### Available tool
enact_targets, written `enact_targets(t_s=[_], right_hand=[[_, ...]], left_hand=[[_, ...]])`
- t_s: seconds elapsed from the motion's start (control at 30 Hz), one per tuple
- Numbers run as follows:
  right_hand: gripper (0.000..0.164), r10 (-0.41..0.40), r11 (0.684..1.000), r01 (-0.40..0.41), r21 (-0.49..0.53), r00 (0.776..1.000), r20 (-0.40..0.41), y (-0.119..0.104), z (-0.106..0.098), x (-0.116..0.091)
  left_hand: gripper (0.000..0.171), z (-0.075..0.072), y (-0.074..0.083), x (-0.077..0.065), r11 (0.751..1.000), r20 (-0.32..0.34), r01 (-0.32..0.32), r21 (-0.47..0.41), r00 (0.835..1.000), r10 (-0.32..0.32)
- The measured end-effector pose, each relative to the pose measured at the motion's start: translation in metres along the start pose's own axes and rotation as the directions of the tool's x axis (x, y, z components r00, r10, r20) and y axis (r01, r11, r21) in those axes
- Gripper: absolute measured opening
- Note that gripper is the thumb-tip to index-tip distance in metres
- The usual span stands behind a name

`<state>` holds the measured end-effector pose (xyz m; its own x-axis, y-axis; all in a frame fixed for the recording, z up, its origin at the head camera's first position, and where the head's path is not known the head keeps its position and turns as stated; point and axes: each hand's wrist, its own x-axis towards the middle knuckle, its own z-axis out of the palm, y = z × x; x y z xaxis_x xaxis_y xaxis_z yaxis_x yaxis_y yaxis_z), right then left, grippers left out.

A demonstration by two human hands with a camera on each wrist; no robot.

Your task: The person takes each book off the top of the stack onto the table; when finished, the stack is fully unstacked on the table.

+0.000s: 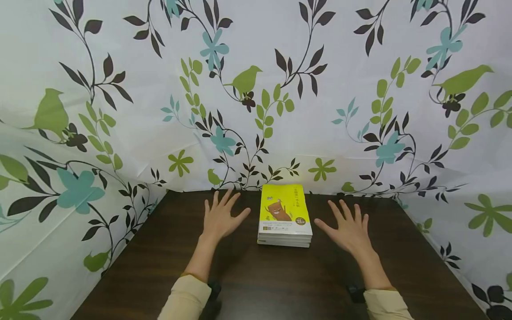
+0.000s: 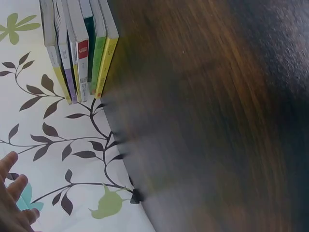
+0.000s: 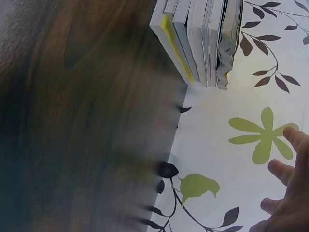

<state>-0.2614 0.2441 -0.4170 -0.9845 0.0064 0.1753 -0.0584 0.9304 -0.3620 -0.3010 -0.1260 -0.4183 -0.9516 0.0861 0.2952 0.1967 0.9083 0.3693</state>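
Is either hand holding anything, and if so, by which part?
Nothing is held: the left hand and right hand, both spread, flank the book stack without touching it.

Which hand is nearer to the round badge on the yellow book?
The right hand: it is just right of the badge, beside the yellow book. The left hand is beyond the book's left edge, farther away.

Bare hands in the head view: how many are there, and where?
2: the bare left hand, left of the rectangular paper book stack with a yellow top cover, and the bare right hand, right of it. No others appear hidden.
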Motion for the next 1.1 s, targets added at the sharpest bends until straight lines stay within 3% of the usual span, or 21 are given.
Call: enact_targets(t_s=[0.13, 0.3, 0.43, 0.6, 0.67, 0.83, 0.97, 1.1], right_hand=[[0.095, -0.011, 0.998, 0.007, 0.064, 0.998, 0.055, 0.0, 0.005, 0.008], [0.092, -0.056, 0.975, 0.021, 0.22, 0.987, 0.152, 0.007, 0.009, 0.019], [0.087, -0.104, 0.932, 0.005, 0.363, 0.962, 0.253, 0.013, 0.016, 0.029], [0.079, -0.138, 0.876, -0.068, 0.478, 0.913, 0.383, 0.018, 0.03, 0.039], [0.075, -0.142, 0.868, -0.089, 0.489, 0.898, 0.416, 0.019, 0.036, 0.044], [0.068, -0.142, 0.859, -0.114, 0.499, 0.884, 0.445, 0.018, 0.049, 0.054], [0.068, -0.156, 0.802, -0.16, 0.575, 0.873, 0.461, 0.016, 0.059, 0.056], [0.066, -0.167, 0.698, -0.249, 0.672, 0.855, 0.49, 0.016, 0.065, 0.059]], left_hand=[[0.079, -0.002, -0.002, 0.002, 1.0, 0.018, 0.011, 0.003, 1.0, -0.011], [0.078, -0.003, -0.002, 0.007, 1.0, 0.019, 0.014, -0.007, 1.0, -0.014], [0.077, -0.002, -0.003, 0.008, 1.0, 0.028, 0.022, -0.015, 0.999, -0.021], [0.078, 0.002, -0.006, 0.007, 0.999, 0.052, 0.03, -0.017, 0.998, -0.029], [0.078, 0.003, -0.006, 0.008, 0.999, 0.057, 0.031, -0.021, 0.998, -0.03], [0.078, 0.007, -0.006, 0.011, 0.998, 0.074, 0.038, -0.041, 0.997, -0.035], [0.077, 0.009, -0.006, 0.012, 0.996, 0.091, 0.054, -0.067, 0.995, -0.048], [0.077, 0.013, -0.006, 0.014, 0.994, 0.122, 0.066, -0.093, 0.991, -0.054]])
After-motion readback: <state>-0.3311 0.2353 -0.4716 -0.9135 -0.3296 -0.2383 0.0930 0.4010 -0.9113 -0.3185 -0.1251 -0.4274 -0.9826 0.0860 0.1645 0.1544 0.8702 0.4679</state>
